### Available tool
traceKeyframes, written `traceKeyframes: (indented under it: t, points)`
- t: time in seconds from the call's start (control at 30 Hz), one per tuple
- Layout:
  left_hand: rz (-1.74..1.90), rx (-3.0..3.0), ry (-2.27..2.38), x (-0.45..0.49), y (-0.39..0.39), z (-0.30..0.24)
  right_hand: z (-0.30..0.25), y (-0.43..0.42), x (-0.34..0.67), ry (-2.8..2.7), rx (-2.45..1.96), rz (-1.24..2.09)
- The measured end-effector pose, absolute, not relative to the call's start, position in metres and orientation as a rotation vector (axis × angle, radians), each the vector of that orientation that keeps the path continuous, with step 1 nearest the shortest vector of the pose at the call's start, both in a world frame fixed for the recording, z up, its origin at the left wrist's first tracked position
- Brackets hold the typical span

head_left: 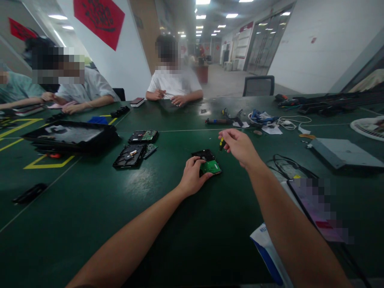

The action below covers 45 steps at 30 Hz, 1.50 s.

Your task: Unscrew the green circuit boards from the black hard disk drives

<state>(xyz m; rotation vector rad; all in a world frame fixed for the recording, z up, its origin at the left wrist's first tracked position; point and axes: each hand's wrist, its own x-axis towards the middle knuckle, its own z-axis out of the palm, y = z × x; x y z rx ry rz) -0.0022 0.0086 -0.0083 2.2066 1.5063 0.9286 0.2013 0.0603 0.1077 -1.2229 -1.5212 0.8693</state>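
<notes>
Currently, a yellow-and-black hand tool (pixel 222 144) is being pinched between the thumb and fingers of the right grip (pixel 235 146), which is being held raised just beyond the right-hand side of a hard drive (pixel 213 166). The tool is being kept clear of the drive, and its lower end is being shown too small to be made out. By the left grip (pixel 192 174), closed on its near left part, the drive is being steadied flat on the green surface (pixel 210 232), its green circuit board being turned upward and its black part being left partly uncovered.

Farther left, a second drive (pixel 143 136) and an open black casing (pixel 128 156) are being supported near each other, with a small circuit board (pixel 150 151) being placed just beside the casing. Beyond these, a large black tray (pixel 72 136) is being carried by the surface.

On the right, a silver metal box (pixel 345 153), a blue cable bundle (pixel 264 118) and a dark cylindrical tool (pixel 220 121) are being borne. A white-and-blue packet (pixel 267 248) is being partly covered by the right forearm. Across the surface, a place is being occupied by a person in a white shirt (pixel 175 86).
</notes>
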Motion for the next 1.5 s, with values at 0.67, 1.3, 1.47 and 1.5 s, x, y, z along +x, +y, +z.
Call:
traceKeyframes:
  t: [0.67,1.3,1.47,1.5]
  points:
    - [0.901,2.162,1.499,-0.002,0.009,-0.002,0.118,0.054,0.199,-1.534,-1.235,1.004]
    - [0.934,2.173,1.473,-0.003,0.010,-0.007,0.122,0.048,0.200,-1.643,-1.236,0.977]
    - [0.934,2.180,1.479,-0.003,0.009,-0.005,0.120,0.050,0.202,-1.657,-1.213,0.986]
    - [0.932,2.182,1.478,-0.003,0.009,-0.005,0.120,0.050,0.202,-1.657,-1.202,0.999]
